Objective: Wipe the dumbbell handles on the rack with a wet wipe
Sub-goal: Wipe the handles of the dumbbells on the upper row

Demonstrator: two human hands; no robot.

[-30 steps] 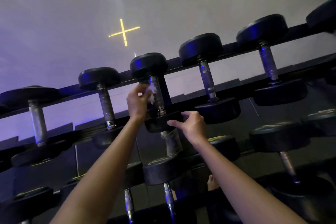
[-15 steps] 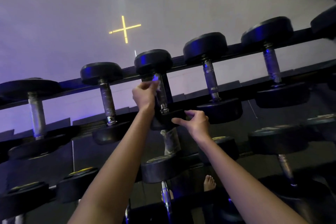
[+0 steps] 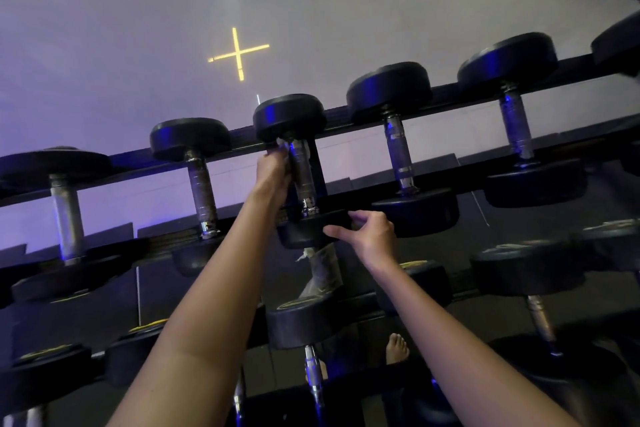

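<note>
**Two hands on a dumbbell on the top shelf of a gym rack**

A person's bare arms reach up to a black rack (image 3: 445, 92) lined with weights. The left hand (image 3: 273, 172) curls round the top of the metal handle (image 3: 303, 177) of one dumbbell (image 3: 291, 118). A pale scrap of wet wipe (image 3: 282, 146) shows at its fingertips. The right hand (image 3: 372, 234) is lower down and apart from the left. It pinches the edge of the same dumbbell's near end between thumb and fingers. A crinkled clear packet (image 3: 323, 272) sits just below.
</note>
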